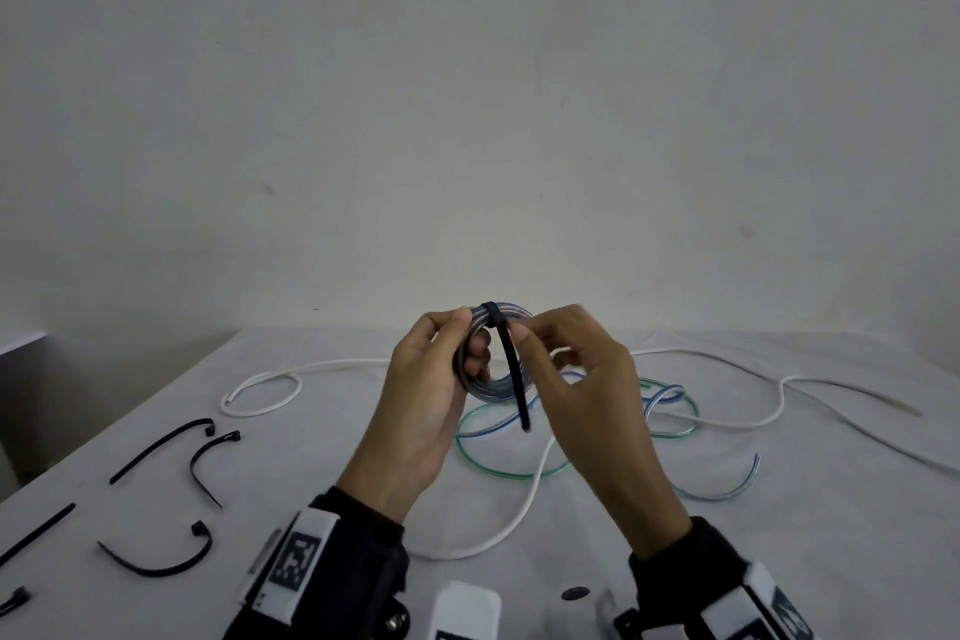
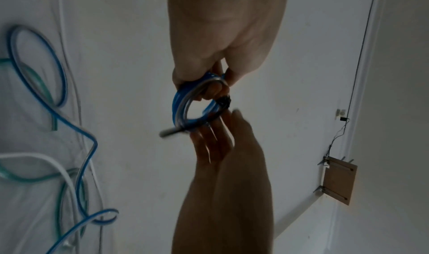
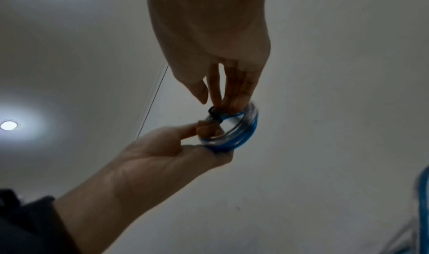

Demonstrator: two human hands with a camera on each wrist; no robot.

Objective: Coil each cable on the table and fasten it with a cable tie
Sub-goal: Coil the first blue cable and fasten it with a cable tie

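Note:
My left hand (image 1: 462,338) grips a small coil of blue and clear cable (image 1: 493,387) raised above the table, thumb on its top and fingers through the loop. A black cable tie (image 1: 517,379) wraps the top of the coil, and its tail hangs down in front. My right hand (image 1: 524,335) pinches the tie just beside its head. In the right wrist view its fingertips (image 3: 226,102) touch the coil (image 3: 246,135) at the tie head (image 3: 213,113). The left wrist view shows the coil (image 2: 178,103) between both hands.
Loose white cable (image 1: 363,364), green cable (image 1: 498,470) and another blue cable (image 1: 727,489) sprawl over the white table under and right of my hands. Several spare black cable ties (image 1: 156,452) lie at the left front. The table's left edge (image 1: 104,431) runs diagonally.

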